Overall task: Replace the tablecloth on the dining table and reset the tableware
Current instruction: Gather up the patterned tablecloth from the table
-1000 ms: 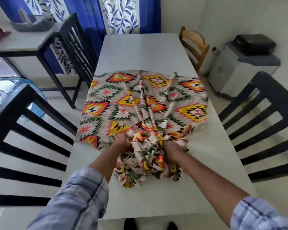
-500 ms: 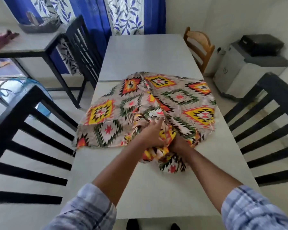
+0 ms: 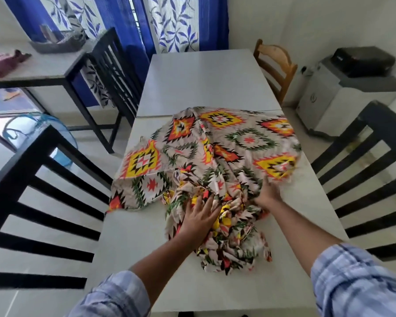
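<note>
Tablecloth [image 3: 206, 156], one: patterned, lying crumpled across the middle of the surface [image 3: 206, 83], its bunched end trailing toward the near edge. Hands, two: your left hand [image 3: 199, 219] is pressing flat on the bunch, fingers spread; your right hand [image 3: 269, 193] is touching the cloth, its grip too blurred to tell. Black chairs [image 3: 44, 202], three; wooden chair [image 3: 276, 65], one. Half a second ago your hands were meeting on the bunch; now they are sitting apart.

No word, number or brand name can be read anywhere in the view. The grey appliance [image 3: 343, 99] by the right wall has a small round mark on its front face, too small and blurred to make out. The tablecloth [image 3: 215, 152] shows only geometric diamond patterns.
</note>
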The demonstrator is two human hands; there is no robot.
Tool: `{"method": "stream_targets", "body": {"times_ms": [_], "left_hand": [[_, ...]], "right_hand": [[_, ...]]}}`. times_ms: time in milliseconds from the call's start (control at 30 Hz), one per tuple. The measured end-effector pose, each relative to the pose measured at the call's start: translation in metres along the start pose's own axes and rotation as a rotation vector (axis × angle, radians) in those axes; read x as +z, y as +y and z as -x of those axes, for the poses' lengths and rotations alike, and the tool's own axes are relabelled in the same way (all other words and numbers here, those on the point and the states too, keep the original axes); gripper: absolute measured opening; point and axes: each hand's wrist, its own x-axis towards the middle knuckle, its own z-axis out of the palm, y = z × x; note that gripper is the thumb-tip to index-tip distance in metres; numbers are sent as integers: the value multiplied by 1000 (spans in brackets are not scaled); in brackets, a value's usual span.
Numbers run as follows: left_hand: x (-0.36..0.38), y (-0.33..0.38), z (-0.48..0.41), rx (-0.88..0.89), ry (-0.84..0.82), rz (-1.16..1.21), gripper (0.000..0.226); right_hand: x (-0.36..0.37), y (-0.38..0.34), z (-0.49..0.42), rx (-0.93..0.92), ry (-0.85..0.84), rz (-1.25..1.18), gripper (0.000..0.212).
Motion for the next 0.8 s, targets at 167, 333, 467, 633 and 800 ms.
{"method": "stream_targets", "body": {"times_ms": [167, 333, 467, 633, 800], "left_hand": [[-2, -12, -15, -53, 9, 24, 97], [-16, -27, -48, -224, 129, 557, 77], [-49, -47, -54, -259, 31, 1182, 47], [-78, -89, -58, -579, 453, 1280, 54], [-51, -107, -57, -770, 10, 925, 70]], "right_hand": [[-23, -67, 29, -332, 28, -218, 33], [-43, -102, 82, -575, -301, -629, 12], [-21, -81, 75, -485, -201, 16, 104], [24, -61, 82, -488, 12, 500, 89], [44, -58, 85, -518, 154, 572, 73]]}}
